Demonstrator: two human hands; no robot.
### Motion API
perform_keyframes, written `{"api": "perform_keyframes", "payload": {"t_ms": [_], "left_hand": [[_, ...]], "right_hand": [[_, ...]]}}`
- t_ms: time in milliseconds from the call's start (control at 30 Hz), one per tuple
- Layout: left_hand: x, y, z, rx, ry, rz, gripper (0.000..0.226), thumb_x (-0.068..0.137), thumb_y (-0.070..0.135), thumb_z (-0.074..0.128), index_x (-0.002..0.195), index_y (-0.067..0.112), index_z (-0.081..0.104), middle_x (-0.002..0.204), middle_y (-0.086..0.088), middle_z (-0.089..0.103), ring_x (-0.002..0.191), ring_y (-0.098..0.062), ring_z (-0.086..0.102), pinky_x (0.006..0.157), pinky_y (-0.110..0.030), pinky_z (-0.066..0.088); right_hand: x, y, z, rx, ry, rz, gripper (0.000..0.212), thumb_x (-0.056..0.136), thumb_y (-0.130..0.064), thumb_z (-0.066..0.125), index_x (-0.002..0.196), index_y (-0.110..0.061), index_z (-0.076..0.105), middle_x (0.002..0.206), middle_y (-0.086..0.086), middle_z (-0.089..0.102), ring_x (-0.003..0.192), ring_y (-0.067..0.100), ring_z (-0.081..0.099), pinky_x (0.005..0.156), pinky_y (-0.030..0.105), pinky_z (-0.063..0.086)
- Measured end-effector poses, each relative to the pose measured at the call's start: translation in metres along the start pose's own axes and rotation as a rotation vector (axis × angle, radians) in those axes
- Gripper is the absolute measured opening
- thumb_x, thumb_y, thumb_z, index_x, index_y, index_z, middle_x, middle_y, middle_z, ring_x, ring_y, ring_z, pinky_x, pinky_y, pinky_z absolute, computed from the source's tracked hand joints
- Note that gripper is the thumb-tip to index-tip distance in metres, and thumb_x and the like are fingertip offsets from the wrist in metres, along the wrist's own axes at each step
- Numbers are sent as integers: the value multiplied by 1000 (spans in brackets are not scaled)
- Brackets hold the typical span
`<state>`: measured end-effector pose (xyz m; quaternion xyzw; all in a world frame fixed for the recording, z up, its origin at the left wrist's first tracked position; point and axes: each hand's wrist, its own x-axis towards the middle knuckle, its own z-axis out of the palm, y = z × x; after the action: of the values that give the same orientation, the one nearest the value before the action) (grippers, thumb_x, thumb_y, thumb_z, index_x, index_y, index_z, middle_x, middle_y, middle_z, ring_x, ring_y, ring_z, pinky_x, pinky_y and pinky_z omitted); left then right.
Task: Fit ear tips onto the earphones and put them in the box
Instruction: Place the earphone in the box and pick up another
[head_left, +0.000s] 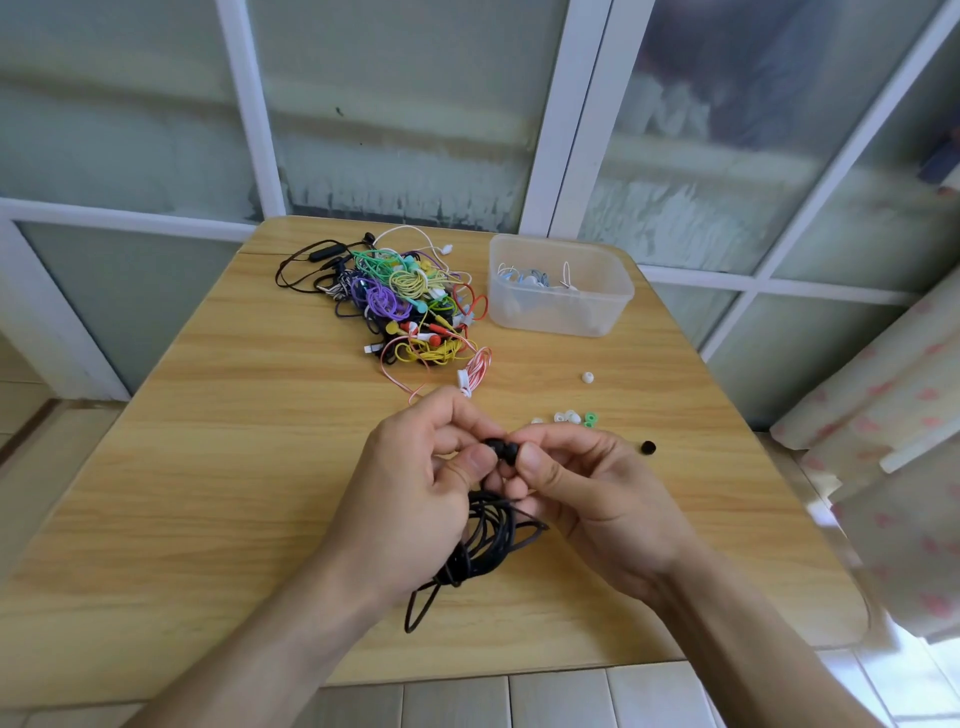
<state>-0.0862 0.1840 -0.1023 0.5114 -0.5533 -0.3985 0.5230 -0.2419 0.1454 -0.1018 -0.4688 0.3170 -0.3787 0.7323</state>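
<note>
Head view: above the light wooden bench (208, 467), the left hand (415, 483) and right hand (587, 488) pinch a black earphone bud (501, 449) between curled fingertips, its coiled black cable (480, 545) hanging below. Loose white and green ear tips (571, 417) and one black ear tip (648, 447) lie just beyond. The translucent plastic box (558, 283) stands beside a tangled pile of coloured earphones (410, 296).

Both forearms bare, no sleeves, no rings
</note>
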Motion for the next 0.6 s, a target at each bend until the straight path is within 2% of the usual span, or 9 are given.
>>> {"api": "perform_keyframes", "payload": {"t_ms": [200,333,433,500,600], "left_hand": [[-1,1,2,-42,-7,-18,24,90,-11,53,83,11,58,61,-7,66,54,-11,61,57,-16,47],[-1,1,2,5,27,-32,28,89,-9,56,80,17,59,60,-2,67,53,-12,63,54,-16,45],[-1,0,3,69,57,-26,32,88,-9,57,77,21,59,60,-1,68,52,-11,62,54,-14,45],[-2,-1,4,107,74,-21,34,87,-8,58,75,24,58,61,0,68,54,-11,63,56,-16,46],[-3,-1,6,122,87,-14,34,86,-9,60,75,23,59,60,2,67,54,-9,63,57,-17,47]], "right_hand": [[3,3,-3,-92,-17,-138,12,71,-16,73,80,-10,77,68,16,66,59,19,59,55,22,49],[2,3,-4,-182,7,-228,9,73,-9,71,80,-8,77,70,17,70,63,23,67,60,24,54],[2,3,-3,-247,38,-272,12,73,-3,70,82,3,73,71,18,71,65,25,71,60,26,56],[2,3,-3,-273,50,-272,15,72,-4,70,84,5,72,72,20,72,66,27,71,61,26,57],[3,3,-4,-225,60,-198,10,72,-5,70,80,-2,75,72,20,72,65,24,71,60,24,57]]}}
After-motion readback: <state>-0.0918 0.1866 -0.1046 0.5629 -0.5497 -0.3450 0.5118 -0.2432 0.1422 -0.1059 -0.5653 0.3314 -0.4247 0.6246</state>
